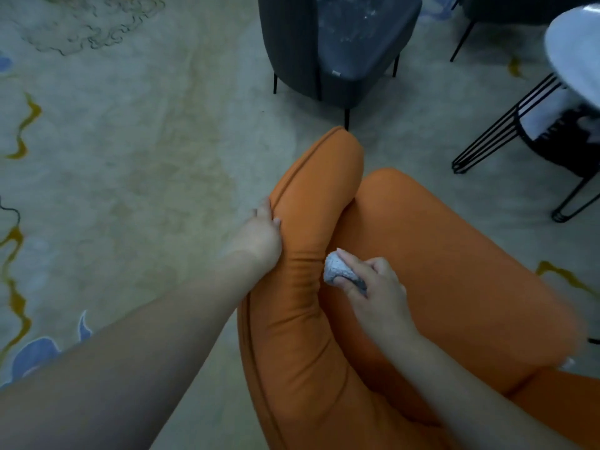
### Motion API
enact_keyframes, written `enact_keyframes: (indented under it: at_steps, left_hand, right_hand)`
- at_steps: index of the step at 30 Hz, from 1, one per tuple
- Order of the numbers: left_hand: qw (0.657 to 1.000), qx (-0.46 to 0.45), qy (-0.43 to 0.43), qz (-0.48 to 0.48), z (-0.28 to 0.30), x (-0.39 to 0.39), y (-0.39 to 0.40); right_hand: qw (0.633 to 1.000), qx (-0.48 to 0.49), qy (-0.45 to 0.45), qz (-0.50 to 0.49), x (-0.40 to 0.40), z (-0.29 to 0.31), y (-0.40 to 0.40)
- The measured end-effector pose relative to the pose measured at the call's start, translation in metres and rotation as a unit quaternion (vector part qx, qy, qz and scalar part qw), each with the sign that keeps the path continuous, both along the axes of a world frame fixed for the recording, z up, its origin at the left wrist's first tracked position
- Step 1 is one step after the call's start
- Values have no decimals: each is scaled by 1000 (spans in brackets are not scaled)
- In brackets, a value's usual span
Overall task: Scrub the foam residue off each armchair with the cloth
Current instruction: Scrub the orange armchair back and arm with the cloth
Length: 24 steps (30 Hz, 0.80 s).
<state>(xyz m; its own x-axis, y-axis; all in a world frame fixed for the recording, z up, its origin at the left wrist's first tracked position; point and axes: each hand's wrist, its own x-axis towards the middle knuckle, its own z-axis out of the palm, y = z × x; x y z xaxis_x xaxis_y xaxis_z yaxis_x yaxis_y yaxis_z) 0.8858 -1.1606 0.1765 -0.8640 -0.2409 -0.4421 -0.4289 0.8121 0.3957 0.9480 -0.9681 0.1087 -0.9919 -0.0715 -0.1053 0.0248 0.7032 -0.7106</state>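
Note:
An orange armchair (431, 254) fills the lower right of the head view, its left arm running up the middle. My left hand (261, 233) grips the outer side of that arm, thumb on top. My right hand (373, 287) holds a balled-up grey-white cloth (341, 271) and presses it against the inner side of the same arm, where the fabric is creased. A dark grey armchair (337, 50) stands beyond, with whitish foam marks on its seat.
A patterned beige carpet (130, 141) covers the floor to the left. At the right stand a white round table (574, 50) on black wire legs (506, 131) and, at the top right corner, part of another dark chair.

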Motion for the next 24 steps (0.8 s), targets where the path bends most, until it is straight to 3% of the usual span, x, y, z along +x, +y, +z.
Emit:
enact_keyframes:
  at_steps: [8, 14, 24]
  left_hand:
    - [990, -93, 39, -94, 5, 114, -19]
    - [970, -146, 66, -182, 32, 166, -45]
    - [941, -194, 60, -271, 44, 193, -197]
  right_hand:
    - [998, 9, -50, -32, 48, 34, 11]
    - [999, 26, -11, -42, 65, 72, -14]
    - [997, 44, -6, -64, 64, 101, -153]
